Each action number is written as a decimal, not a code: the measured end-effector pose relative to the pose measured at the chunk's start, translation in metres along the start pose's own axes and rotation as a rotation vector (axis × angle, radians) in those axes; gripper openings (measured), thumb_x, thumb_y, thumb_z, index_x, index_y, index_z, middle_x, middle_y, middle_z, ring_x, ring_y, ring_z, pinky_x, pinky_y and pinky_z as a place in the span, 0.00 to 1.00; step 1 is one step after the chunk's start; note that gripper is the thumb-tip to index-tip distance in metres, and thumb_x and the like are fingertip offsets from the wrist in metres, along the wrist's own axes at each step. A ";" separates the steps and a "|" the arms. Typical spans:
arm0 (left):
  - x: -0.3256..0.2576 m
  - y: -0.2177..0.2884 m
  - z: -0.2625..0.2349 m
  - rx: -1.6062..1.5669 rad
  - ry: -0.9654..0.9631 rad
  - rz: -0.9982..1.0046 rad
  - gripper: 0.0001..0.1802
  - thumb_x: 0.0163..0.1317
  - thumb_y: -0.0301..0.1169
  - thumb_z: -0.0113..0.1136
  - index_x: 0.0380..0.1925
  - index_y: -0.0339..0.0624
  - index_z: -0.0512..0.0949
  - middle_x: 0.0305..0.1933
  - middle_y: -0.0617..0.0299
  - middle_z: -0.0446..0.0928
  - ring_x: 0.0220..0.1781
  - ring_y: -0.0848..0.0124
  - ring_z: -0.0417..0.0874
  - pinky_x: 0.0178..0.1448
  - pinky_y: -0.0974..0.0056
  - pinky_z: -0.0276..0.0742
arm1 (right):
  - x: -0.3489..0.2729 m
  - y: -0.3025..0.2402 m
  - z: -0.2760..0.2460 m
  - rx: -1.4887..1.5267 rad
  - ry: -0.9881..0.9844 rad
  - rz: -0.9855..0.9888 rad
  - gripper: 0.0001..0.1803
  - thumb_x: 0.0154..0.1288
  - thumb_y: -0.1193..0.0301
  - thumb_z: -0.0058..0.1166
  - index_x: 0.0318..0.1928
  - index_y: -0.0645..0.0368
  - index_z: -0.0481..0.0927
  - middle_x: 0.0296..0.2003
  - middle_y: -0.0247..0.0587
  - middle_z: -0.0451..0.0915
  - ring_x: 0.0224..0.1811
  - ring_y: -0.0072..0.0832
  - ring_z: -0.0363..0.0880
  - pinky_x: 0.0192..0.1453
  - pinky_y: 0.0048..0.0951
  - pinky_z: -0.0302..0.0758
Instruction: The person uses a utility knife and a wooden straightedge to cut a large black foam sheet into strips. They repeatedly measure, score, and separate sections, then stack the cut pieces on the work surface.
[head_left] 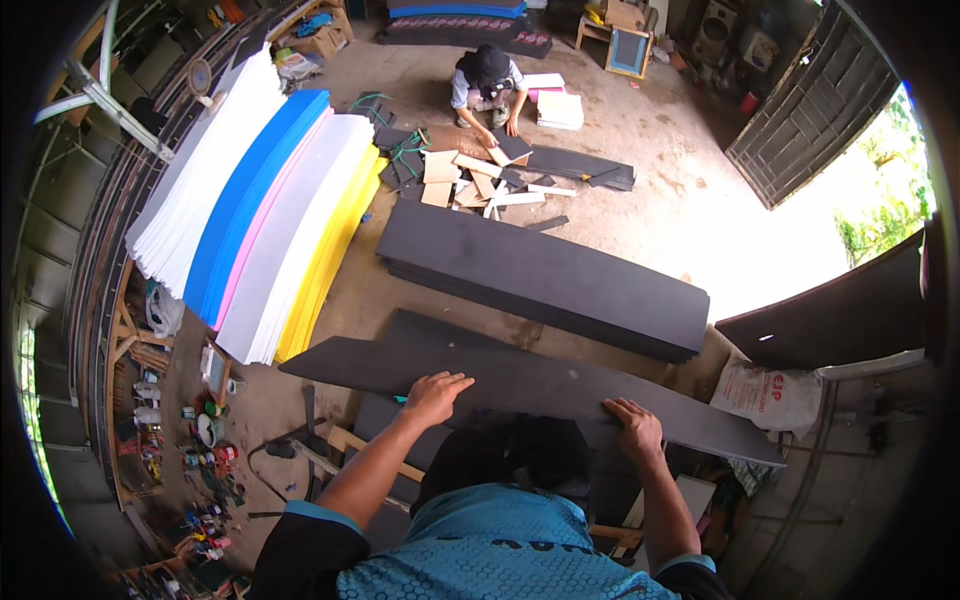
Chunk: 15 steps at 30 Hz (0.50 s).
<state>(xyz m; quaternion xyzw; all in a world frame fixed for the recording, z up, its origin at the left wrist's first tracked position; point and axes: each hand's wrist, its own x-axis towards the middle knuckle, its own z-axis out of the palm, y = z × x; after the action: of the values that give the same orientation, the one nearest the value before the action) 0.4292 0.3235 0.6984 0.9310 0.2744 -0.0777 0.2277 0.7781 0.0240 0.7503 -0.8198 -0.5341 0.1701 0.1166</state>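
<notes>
A long dark grey sheet [530,385], apparently foam, stretches across in front of me, its left end cut to a slant. My left hand [437,397] grips its near edge left of the middle, fingers lying over the top face. Further right, my right hand [637,430] holds the same edge in a similar way; both thumbs are hard to make out. Just beyond lies a thick stack of black sheets [545,270] on the floor. Another dark sheet [440,328] shows partly between that stack and the one I hold.
Tall stacks of white, blue [255,200] and yellow sheets [335,260] stand at the left. Ahead, a person [488,88] squats by scattered offcuts [470,185]. A metal door [812,105] stands open at the right, near a white sack [768,396]. Bottles and cans [210,430] line the left.
</notes>
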 end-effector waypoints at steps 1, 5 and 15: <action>0.012 -0.012 -0.003 0.003 -0.015 0.008 0.30 0.67 0.24 0.58 0.69 0.61 0.79 0.71 0.63 0.81 0.72 0.59 0.81 0.72 0.51 0.78 | 0.012 0.005 0.002 -0.003 -0.003 0.001 0.32 0.58 0.79 0.54 0.63 0.42 0.86 0.61 0.47 0.86 0.65 0.47 0.84 0.69 0.42 0.81; 0.070 -0.043 -0.016 0.046 -0.124 -0.038 0.32 0.69 0.25 0.57 0.72 0.64 0.76 0.75 0.63 0.76 0.76 0.57 0.76 0.75 0.47 0.74 | 0.066 0.026 0.005 -0.020 -0.009 -0.014 0.35 0.56 0.82 0.53 0.64 0.42 0.85 0.63 0.44 0.85 0.67 0.44 0.82 0.68 0.41 0.81; 0.269 -0.105 -0.037 0.146 -0.084 -0.062 0.38 0.70 0.20 0.55 0.76 0.71 0.70 0.81 0.62 0.70 0.82 0.54 0.68 0.81 0.37 0.64 | 0.259 0.101 0.032 -0.089 -0.039 -0.065 0.36 0.63 0.80 0.50 0.71 0.38 0.78 0.67 0.46 0.80 0.70 0.48 0.78 0.74 0.44 0.75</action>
<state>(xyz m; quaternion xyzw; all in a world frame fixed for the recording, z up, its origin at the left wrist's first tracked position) 0.5978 0.5470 0.6185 0.9321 0.2870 -0.1436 0.1682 0.9456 0.2209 0.6431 -0.8031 -0.5695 0.1585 0.0750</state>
